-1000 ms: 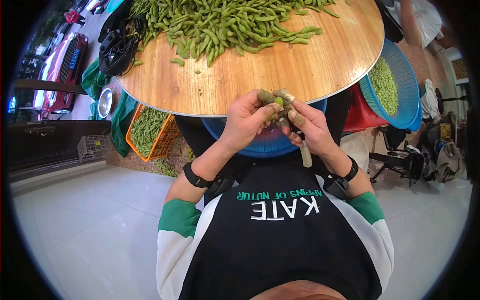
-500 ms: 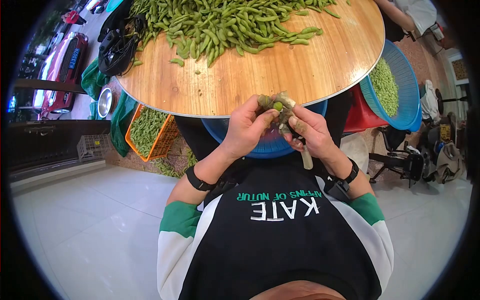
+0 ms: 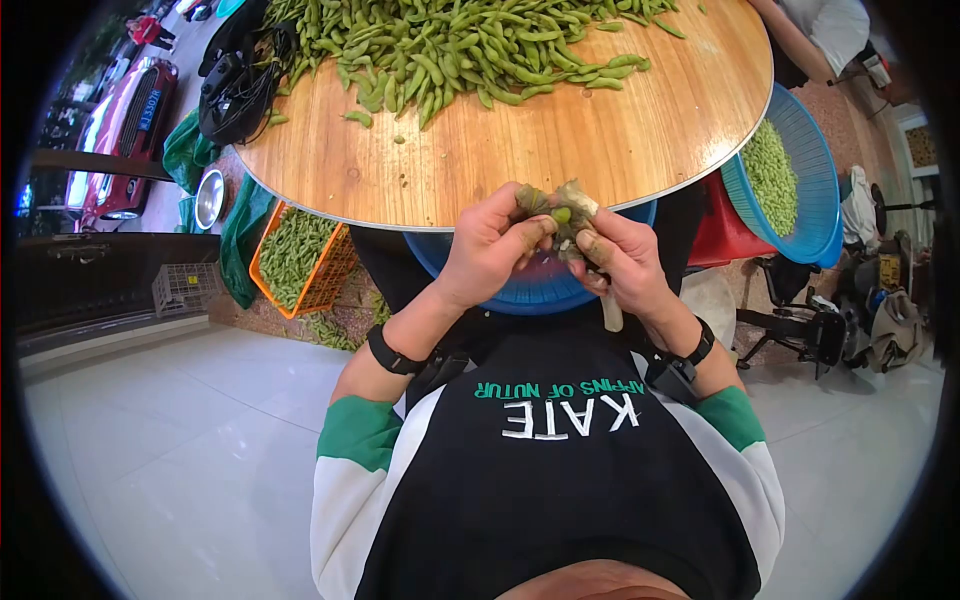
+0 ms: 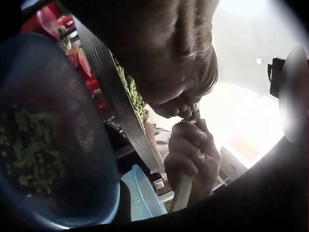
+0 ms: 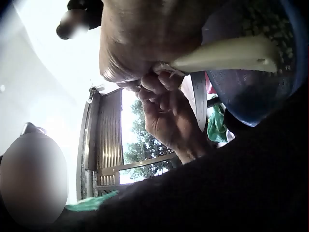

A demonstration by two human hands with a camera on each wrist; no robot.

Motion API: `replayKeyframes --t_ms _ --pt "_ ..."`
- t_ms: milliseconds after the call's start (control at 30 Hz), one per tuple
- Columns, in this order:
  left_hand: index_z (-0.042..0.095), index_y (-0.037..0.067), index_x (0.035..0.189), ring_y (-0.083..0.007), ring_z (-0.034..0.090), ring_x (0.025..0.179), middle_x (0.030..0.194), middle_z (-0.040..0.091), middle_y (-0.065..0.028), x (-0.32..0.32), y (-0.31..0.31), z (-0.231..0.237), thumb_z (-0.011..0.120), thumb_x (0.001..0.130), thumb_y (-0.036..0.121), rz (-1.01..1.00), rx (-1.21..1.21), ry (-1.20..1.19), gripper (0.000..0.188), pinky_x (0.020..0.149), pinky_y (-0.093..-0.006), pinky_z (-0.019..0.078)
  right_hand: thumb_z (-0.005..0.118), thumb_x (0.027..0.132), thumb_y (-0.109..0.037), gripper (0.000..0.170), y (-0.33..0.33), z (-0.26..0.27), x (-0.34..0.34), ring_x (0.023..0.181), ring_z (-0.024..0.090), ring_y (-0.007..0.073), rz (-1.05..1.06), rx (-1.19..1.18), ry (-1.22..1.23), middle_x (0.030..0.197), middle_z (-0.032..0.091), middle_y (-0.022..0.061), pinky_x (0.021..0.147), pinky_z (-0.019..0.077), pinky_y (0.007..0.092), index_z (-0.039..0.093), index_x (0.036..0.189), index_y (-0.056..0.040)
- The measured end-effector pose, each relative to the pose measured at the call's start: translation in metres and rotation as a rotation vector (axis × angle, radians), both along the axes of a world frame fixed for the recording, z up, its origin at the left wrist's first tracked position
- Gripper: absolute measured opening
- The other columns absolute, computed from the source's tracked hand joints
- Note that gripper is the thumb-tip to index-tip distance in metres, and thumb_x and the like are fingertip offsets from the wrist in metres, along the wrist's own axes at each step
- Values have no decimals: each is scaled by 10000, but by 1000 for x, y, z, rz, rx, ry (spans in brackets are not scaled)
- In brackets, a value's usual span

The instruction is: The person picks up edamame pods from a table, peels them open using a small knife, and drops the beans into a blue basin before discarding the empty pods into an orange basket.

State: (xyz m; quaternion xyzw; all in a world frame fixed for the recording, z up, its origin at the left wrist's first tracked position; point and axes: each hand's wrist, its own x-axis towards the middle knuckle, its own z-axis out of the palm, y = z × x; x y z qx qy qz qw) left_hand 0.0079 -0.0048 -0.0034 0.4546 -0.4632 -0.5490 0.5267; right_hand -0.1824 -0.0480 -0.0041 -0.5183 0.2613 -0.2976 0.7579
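Observation:
Over the table's near edge, my left hand [image 3: 485,250] pinches a green soybean pod [image 3: 562,215] between thumb and forefinger, tips meeting the right hand. My right hand [image 3: 628,262] grips a tool by its cream handle [image 3: 613,312], which sticks out below the palm; its working end is hidden among the fingers. Brownish wrapping [image 3: 577,196] covers some right fingertips. In the right wrist view the pale handle [image 5: 227,55] points toward the blue basin [image 5: 251,113]. Both hands' fingers are curled close together in the left wrist view.
A heap of soybean pods [image 3: 440,50] lies across the wooden table [image 3: 400,180]. An orange crate [image 3: 320,280] of pods stands at the left, a blue basket [image 3: 822,185] of shelled beans at the right. A black bag with cables [image 3: 235,95] sits at the table's left edge.
Both hands stay together in almost the same place. The green bean between the fingertips showed round half a second ago and looks narrower now. The view has shifted slightly.

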Motion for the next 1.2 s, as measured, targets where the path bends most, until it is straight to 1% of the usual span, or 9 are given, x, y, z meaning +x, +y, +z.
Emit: replayKeyframes --t_ms 233,400,500,567,700,867,933,1100,1200 --pt "567 -2 974 -64 469 490 717 576 -41 6 -5 -8 557 913 70 -252 197 468 95 420 -194 357 474 963 -145 325 -6 -8 -8 478 397 33 234 323 -292 689 553 24 397 291 175 516 1252 -3" --pt "564 4 954 -71 478 487 712 576 -43 0 -6 -5 561 917 92 -161 265 475 95 410 -198 373 498 953 -130 326 -3 -10 -1 497 421 35 74 129 -41 733 572 22 418 312 167 515 1261 -24" --pt "557 3 944 -84 502 498 708 577 -25 -3 -8 -5 560 911 90 -96 252 239 93 432 -219 401 531 933 -95 325 -2 -8 3 556 470 38 -25 68 -7 792 594 22 484 369 166 529 1252 -32" --pt "553 -10 941 -97 545 534 692 585 -22 -7 -1 -4 563 895 77 -5 40 -204 99 463 -258 432 543 924 -85 318 1 -10 8 626 528 55 -162 -345 152 804 607 18 550 420 186 537 1234 -18" --pt "569 -2 942 -220 625 619 710 610 -138 19 22 22 564 820 14 266 -198 -744 123 554 -315 475 570 900 -68 318 0 -10 2 699 584 90 -49 -314 242 769 605 38 599 461 240 536 1207 9" --pt "597 45 974 -316 600 685 790 606 -155 121 61 33 576 827 69 536 -204 -1541 150 613 -399 479 633 849 -152 262 6 -20 4 694 597 428 244 -763 545 796 612 228 589 479 458 473 981 7" --pt "616 50 951 -322 595 709 831 597 -153 141 59 39 591 830 84 748 -235 -2072 128 636 -401 478 622 838 -135 259 5 -33 4 678 597 421 194 -921 620 780 604 225 582 478 464 465 980 13" --pt "639 27 911 -350 579 858 863 594 -172 127 -3 30 611 829 133 563 -165 -1191 137 745 -431 465 585 833 -104 230 2 -42 7 686 599 411 165 -1069 773 799 598 233 590 480 471 452 969 26" --pt "618 10 889 -375 564 903 873 589 -192 111 -54 13 626 812 145 505 -155 -1092 156 785 -452 450 563 873 -112 209 3 -30 7 698 585 417 157 -890 564 816 599 243 615 483 441 463 999 21"
